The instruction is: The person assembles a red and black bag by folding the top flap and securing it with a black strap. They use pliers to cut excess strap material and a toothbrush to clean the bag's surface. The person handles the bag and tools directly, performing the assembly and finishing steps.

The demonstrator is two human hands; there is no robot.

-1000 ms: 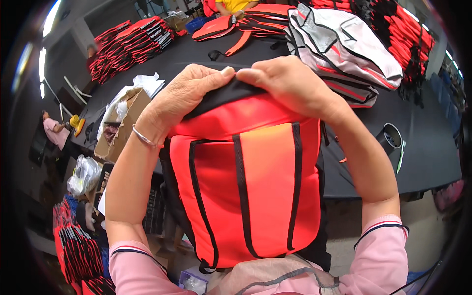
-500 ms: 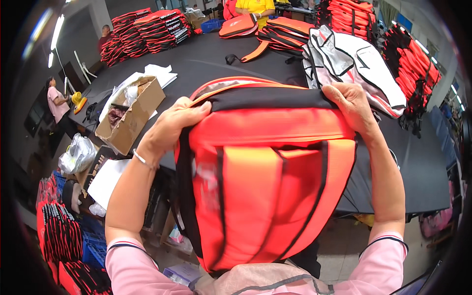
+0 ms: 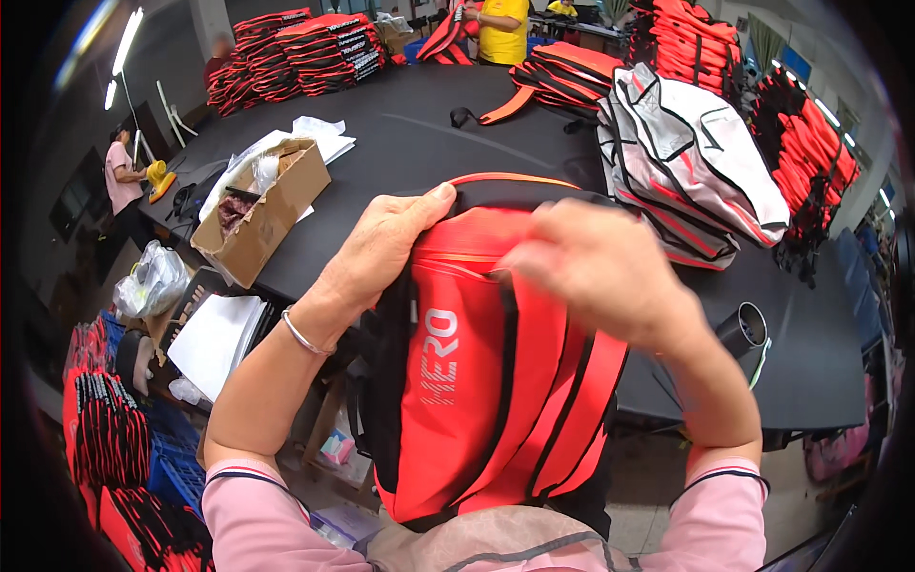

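Note:
A red-orange and black backpack (image 3: 467, 353) stands upright against my body at the table's edge, its padded straps and pale printed lettering facing me. Its upper left corner is gripped by my left hand (image 3: 386, 238), thumb lying along the top edge. Over the top of the bag is my right hand (image 3: 600, 267), blurred by motion. Its fingertips point left, close to the zip seam (image 3: 462, 265); whether they pinch anything is not clear. Part of the top panel and right shoulder is hidden behind this hand.
On the black table (image 3: 410, 143) are a cardboard box (image 3: 276, 214) to the left, white-grey bags (image 3: 705, 162) at right and a dark cylinder (image 3: 743, 329). Red-black stacks (image 3: 329, 48) stand at the back. A person in yellow (image 3: 502, 29) handles red material across the table.
My right hand has left the bag's upper right corner and moved left across its top. The backpack has turned and looks narrower. Across the table, the person in yellow has lifted a red piece.

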